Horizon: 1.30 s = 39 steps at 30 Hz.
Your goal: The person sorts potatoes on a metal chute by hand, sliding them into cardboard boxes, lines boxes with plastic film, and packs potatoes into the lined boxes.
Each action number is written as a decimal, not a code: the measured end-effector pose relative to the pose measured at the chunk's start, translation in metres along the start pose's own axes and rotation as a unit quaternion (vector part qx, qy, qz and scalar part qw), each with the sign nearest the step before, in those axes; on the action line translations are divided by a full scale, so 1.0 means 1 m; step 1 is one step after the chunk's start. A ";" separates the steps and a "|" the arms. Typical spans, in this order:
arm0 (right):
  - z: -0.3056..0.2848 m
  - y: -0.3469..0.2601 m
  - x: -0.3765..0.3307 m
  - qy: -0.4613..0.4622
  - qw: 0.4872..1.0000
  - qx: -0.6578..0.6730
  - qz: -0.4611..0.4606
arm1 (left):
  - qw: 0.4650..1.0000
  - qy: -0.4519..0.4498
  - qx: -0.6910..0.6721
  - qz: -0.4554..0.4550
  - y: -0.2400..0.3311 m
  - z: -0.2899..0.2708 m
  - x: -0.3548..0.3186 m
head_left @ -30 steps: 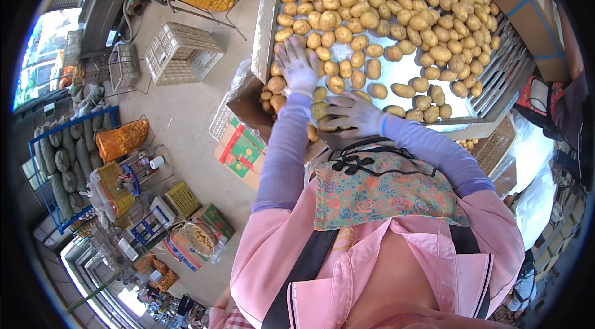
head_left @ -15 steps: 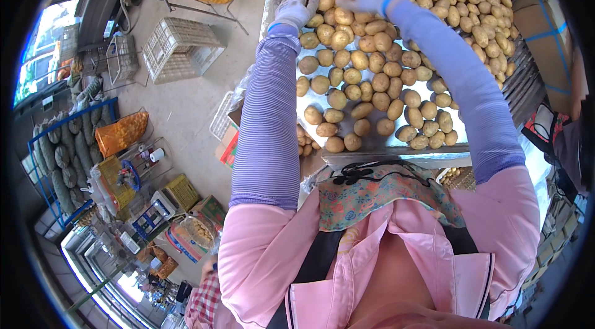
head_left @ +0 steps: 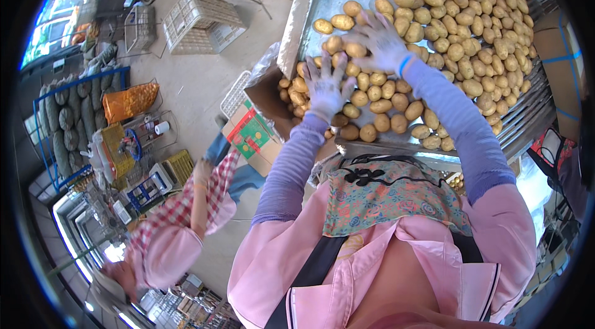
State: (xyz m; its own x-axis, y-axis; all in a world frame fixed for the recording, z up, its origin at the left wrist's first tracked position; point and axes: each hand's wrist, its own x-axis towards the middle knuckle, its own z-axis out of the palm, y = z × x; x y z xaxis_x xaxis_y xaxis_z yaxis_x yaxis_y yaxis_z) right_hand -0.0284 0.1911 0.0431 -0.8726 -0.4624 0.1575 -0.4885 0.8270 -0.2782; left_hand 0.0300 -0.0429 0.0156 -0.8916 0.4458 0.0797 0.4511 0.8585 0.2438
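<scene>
The biggest thing I have in my view is the concrete floor (head_left: 204,87), running off to the left, with the metal table (head_left: 302,25) beside it at upper right, its raised left wall slanting up and away from me. A co-worker (head_left: 176,223) in a checked garment bends over at lower left, one arm reaching toward a red-and-green printed carton (head_left: 251,137). A pale slatted crate (head_left: 201,22) sits on the floor, well apart from the table, and at the table's near left corner I see an open brown box (head_left: 268,90) with potatoes inside. Both hands are gloved and over the table. My left hand (head_left: 326,88) lies palm down by that corner, fingers fanned wide among the potatoes; my right hand (head_left: 381,47) reaches farther in, also spread wide and slightly blurred, its fingers over a few potatoes. I can't tell what is under either palm. The potatoes (head_left: 462,4) are heaped thickest across the far and right side of the table, with a looser scatter around both hands and along the near edge.
</scene>
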 end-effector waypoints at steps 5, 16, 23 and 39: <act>-0.011 -0.079 -0.102 -0.041 0.995 0.077 0.038 | 0.994 -0.038 -0.099 0.008 -0.019 -0.011 -0.108; -0.026 -0.073 -0.192 -0.032 0.990 0.000 0.134 | 0.999 -0.001 -0.027 -0.035 0.063 -0.001 -0.043; -0.007 -0.126 -0.172 -0.081 0.981 -0.014 0.174 | 0.991 -0.035 -0.057 0.114 -0.024 -0.027 -0.122; -0.041 -0.001 -0.212 0.183 0.950 -0.039 0.248 | 0.969 -0.106 -0.064 0.214 0.075 -0.002 -0.055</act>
State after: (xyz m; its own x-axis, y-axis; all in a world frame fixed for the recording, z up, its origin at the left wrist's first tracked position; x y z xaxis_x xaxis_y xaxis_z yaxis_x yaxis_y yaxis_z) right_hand 0.1567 0.3014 0.0492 -0.9295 0.1214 0.3482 -0.0026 0.9420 -0.3355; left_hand 0.1125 -0.0031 0.0318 -0.5892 0.8080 0.0031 0.7569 0.5506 0.3520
